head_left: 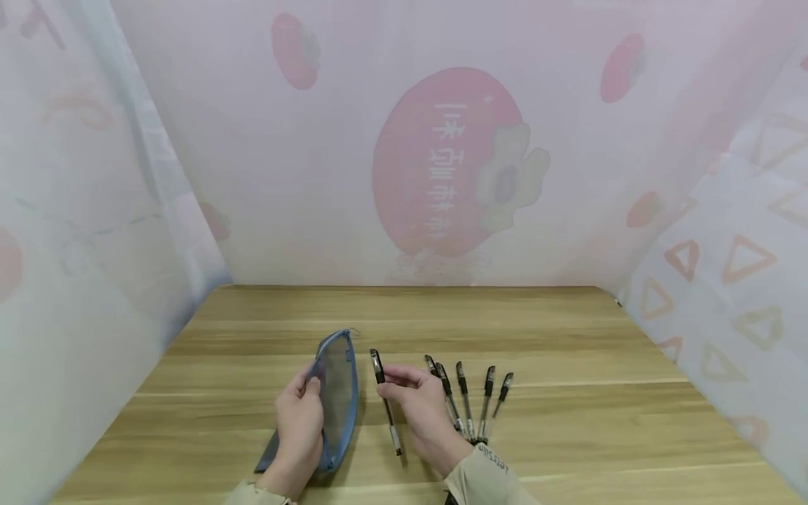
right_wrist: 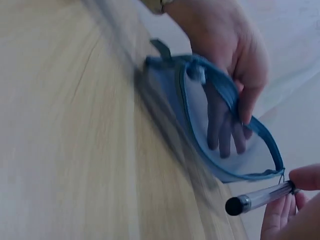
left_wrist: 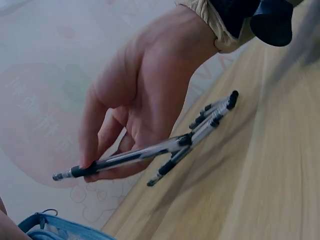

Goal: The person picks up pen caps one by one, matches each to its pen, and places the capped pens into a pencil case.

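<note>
A blue zip pouch with see-through mesh sides (head_left: pixel 344 414) stands on edge above the wooden table, its zipped mouth spread apart. My left hand (head_left: pixel 299 423) grips its left rim; in the right wrist view the fingers (right_wrist: pixel 225 135) show through the mesh, with the thumb on the near side. Just right of the mouth, my right hand (head_left: pixel 426 412) pinches a black-capped clear pen (head_left: pixel 388 412) between thumb and fingers, cap end up, apart from the pouch. Seen from the left wrist, that pen (left_wrist: pixel 135 156) slants across the fingertips.
Several similar pens (head_left: pixel 489 393) lie fanned out on the wooden table (head_left: pixel 587 435), to the right of my right hand. Printed pale cloth (head_left: pixel 315 175) hangs behind the table and along both sides.
</note>
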The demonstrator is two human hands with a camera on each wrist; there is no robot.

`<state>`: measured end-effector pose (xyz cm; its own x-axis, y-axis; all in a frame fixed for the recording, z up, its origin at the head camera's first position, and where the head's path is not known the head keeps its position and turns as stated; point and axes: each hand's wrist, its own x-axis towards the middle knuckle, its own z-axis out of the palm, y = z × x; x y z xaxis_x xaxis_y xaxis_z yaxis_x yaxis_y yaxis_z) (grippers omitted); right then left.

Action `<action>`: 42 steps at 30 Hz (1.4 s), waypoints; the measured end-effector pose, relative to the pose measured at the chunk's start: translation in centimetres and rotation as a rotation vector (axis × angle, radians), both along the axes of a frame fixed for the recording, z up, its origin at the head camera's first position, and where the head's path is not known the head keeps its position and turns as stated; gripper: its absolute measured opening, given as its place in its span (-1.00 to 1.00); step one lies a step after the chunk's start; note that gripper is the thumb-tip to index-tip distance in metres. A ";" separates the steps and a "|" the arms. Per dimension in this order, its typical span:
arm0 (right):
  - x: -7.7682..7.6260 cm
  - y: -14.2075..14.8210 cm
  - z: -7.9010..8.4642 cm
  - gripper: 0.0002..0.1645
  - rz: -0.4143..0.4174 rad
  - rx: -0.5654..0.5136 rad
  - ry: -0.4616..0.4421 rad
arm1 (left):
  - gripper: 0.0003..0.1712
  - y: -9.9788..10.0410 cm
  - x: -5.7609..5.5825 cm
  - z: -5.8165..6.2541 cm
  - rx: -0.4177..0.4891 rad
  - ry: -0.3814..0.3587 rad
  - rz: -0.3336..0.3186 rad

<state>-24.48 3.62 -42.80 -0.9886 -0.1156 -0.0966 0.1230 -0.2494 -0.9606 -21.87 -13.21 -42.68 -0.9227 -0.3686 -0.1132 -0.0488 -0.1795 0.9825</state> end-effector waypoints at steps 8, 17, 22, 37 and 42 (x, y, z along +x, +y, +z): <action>0.2 -1.6 0.4 -0.54 -0.007 -0.123 -0.057 | -0.49 1.8 0.1 0.2 0.052 0.048 0.042; -0.4 -2.5 0.5 -0.54 -0.103 -0.057 -0.052 | -0.48 3.2 1.1 0.1 0.040 0.048 0.002; -0.6 -2.8 0.3 -0.59 -0.163 0.029 0.021 | -0.48 3.6 1.4 0.1 0.044 0.039 0.010; 1.0 -4.0 0.0 -0.54 -0.151 0.195 0.228 | -0.48 3.3 1.7 0.5 0.031 0.036 0.053; 1.1 -4.2 0.1 -0.57 -0.138 0.247 0.241 | -0.47 3.3 1.7 0.4 0.035 0.033 0.044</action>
